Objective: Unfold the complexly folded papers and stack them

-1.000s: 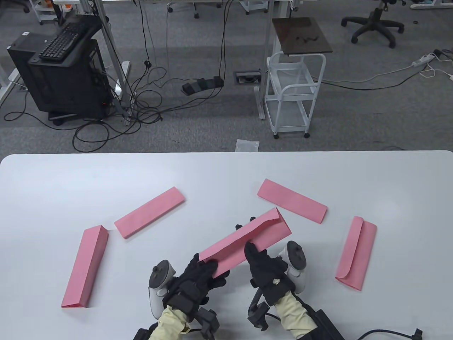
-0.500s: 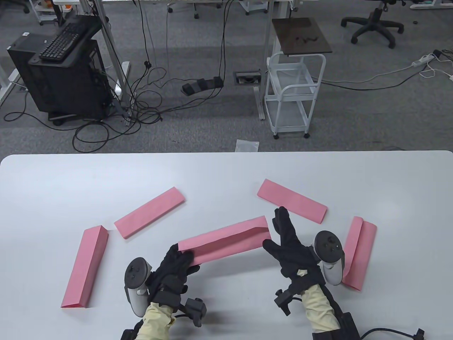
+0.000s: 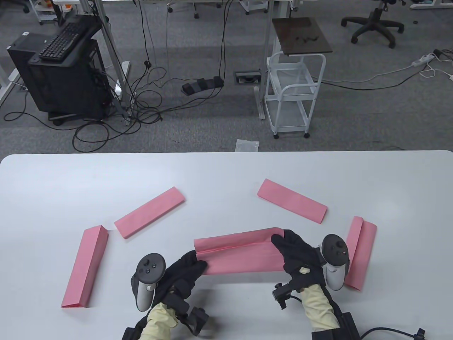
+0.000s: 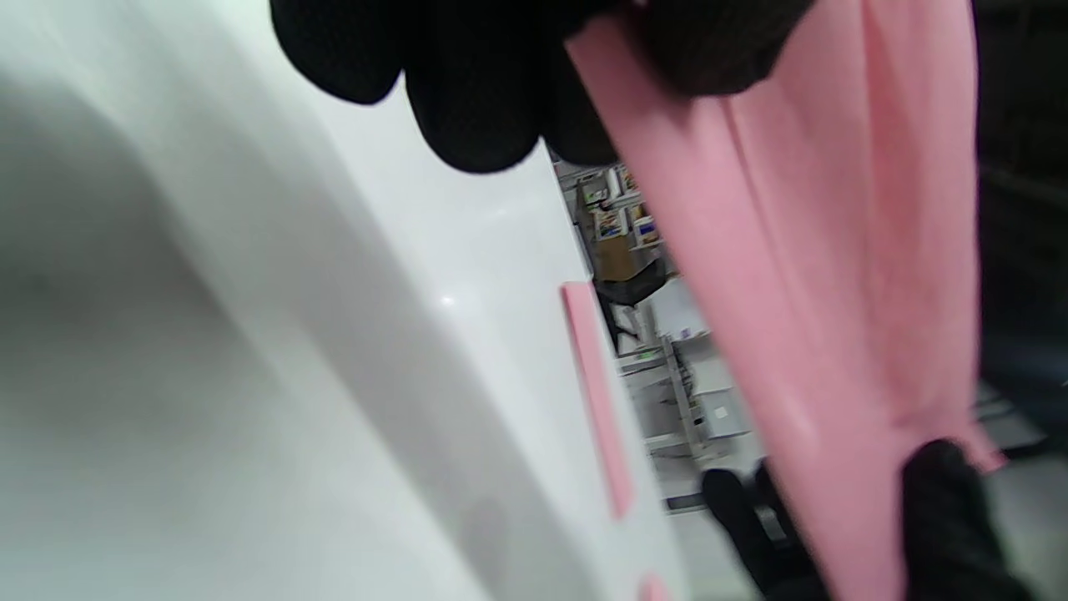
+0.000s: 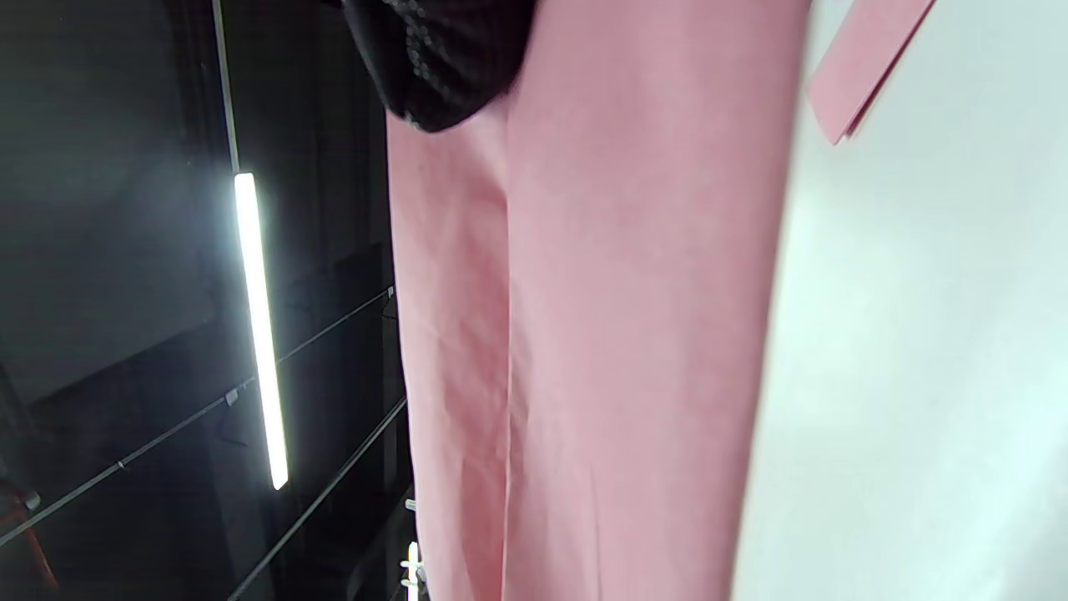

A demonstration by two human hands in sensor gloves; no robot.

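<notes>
A pink folded paper (image 3: 240, 253) is held above the white table (image 3: 226, 177) between both hands, one flap partly opened along its length. My left hand (image 3: 193, 265) grips its left end; my right hand (image 3: 288, 248) grips its right end. The paper fills the left wrist view (image 4: 818, 275) and the right wrist view (image 5: 609, 334). Several other pink folded papers lie flat: one at the far left (image 3: 85, 267), one left of centre (image 3: 149, 211), one right of centre (image 3: 292, 200), one at the right (image 3: 361, 248).
The table's far edge (image 3: 226, 153) borders a carpeted floor with a white cart (image 3: 293, 92), cables and a black computer stand (image 3: 63, 71). A small plastic bag (image 3: 247, 145) lies on the floor just past the edge.
The held paper turned from slanted to nearly level. My right hand let go, then took its right end again, and a flap has opened. My left hand kept hold of the left end.
</notes>
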